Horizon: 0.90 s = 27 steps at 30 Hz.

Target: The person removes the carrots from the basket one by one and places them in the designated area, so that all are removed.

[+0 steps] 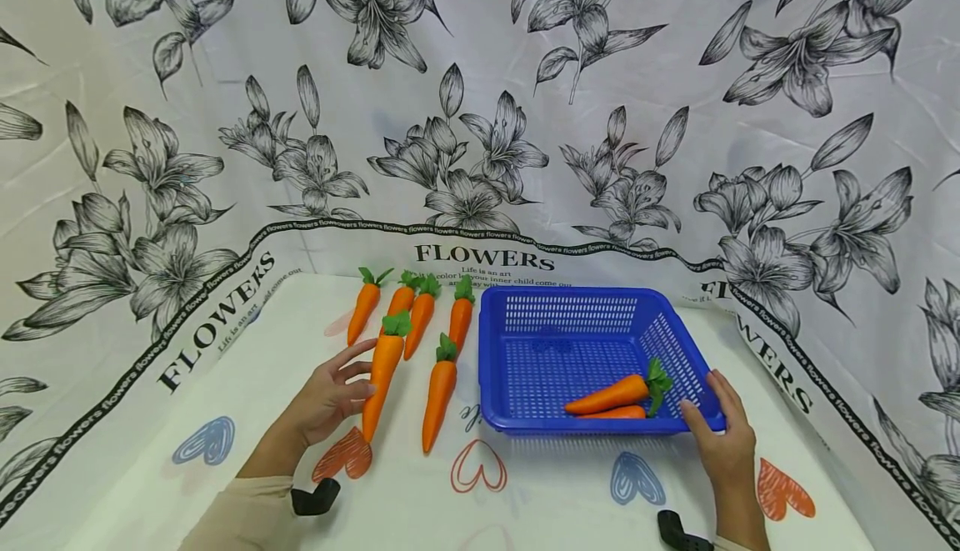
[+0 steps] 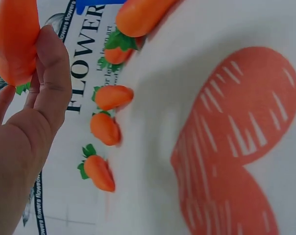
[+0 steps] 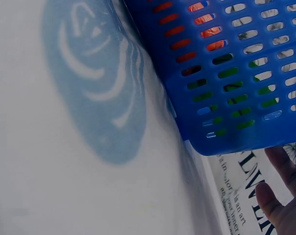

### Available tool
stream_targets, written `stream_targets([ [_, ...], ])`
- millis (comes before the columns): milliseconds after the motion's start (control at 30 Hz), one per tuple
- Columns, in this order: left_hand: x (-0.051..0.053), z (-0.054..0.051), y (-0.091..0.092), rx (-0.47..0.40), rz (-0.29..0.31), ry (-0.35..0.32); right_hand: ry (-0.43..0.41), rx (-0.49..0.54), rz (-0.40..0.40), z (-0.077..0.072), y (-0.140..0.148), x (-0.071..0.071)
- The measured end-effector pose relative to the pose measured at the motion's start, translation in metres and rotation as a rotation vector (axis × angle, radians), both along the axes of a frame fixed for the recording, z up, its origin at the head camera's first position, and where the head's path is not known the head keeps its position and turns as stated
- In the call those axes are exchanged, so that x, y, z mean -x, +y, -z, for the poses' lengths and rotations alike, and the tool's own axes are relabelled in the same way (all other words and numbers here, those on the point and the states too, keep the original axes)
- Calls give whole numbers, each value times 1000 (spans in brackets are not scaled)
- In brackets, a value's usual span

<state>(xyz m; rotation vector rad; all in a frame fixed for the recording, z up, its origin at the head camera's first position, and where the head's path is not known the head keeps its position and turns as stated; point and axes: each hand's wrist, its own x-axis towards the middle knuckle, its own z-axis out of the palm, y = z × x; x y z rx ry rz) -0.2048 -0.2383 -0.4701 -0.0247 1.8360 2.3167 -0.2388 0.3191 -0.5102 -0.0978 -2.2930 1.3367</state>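
My left hand (image 1: 330, 397) grips an orange carrot (image 1: 384, 376) with a green top, holding it above the cloth; in the left wrist view the same carrot (image 2: 15, 44) sits between the thumb and fingers of the hand (image 2: 33, 117). My right hand (image 1: 727, 430) touches the near right corner of a blue basket (image 1: 592, 426), thumb at the near rim and fingers along the right side. Two carrots lie inside the basket, one (image 1: 611, 394) resting against the other. In the right wrist view the hand (image 3: 285, 200) is beside the basket wall (image 3: 226, 142).
Several carrots lie between my left hand and the basket, the nearest one (image 1: 438, 405) left of the basket and others, such as one (image 1: 363, 311), farther back. The white cloth (image 1: 405, 501) has printed hearts, and a flowered curtain (image 1: 480, 76) rises behind.
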Motion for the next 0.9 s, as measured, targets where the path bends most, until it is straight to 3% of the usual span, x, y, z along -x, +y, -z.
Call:
stream_targets([
  [267, 6, 19, 3, 78, -42, -70, -15, 7, 1, 0, -1, -1],
  [433, 7, 27, 4, 129, -43, -78, -40, 14, -12, -2, -1, -2],
  [900, 10, 39, 14, 373, -115, -126, -33, 0, -10, -3, -2, -3],
])
